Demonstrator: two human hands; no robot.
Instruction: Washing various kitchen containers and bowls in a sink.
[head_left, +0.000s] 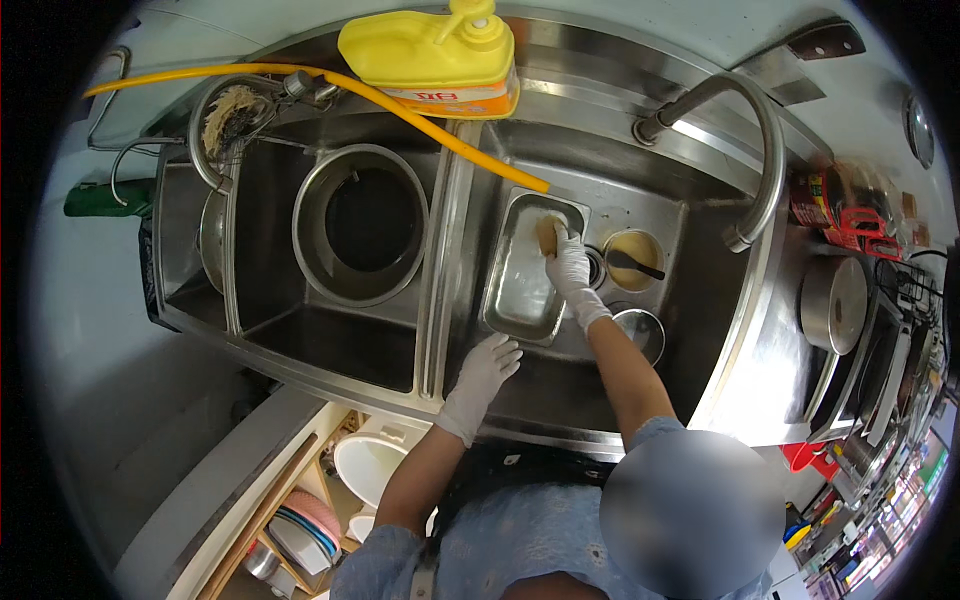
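Observation:
A rectangular stainless steel pan (521, 292) lies in the right sink basin (697, 277). My gloved right hand (568, 262) grips a tan sponge or scrubbing pad (547, 235) against the pan's inside. At the pan's near edge is my gloved left hand (487, 373), fingers extended and slightly apart, holding nothing. Whether its fingertips touch the rim I cannot tell. Beside the pan stands a round container (628, 280) of pale yellowish contents, with a dark-handled utensil (636, 264) across it. A clear round bowl or lid (646, 330) is partly hidden by my right forearm.
A yellow hose (480, 156) ends above the pan's far edge. A curved faucet (772, 142) arches over the right basin. The left basin holds a large round metal pot (304, 259). A yellow pump jug (420, 52) stands on the back ledge, a saucepan (834, 305) on the right.

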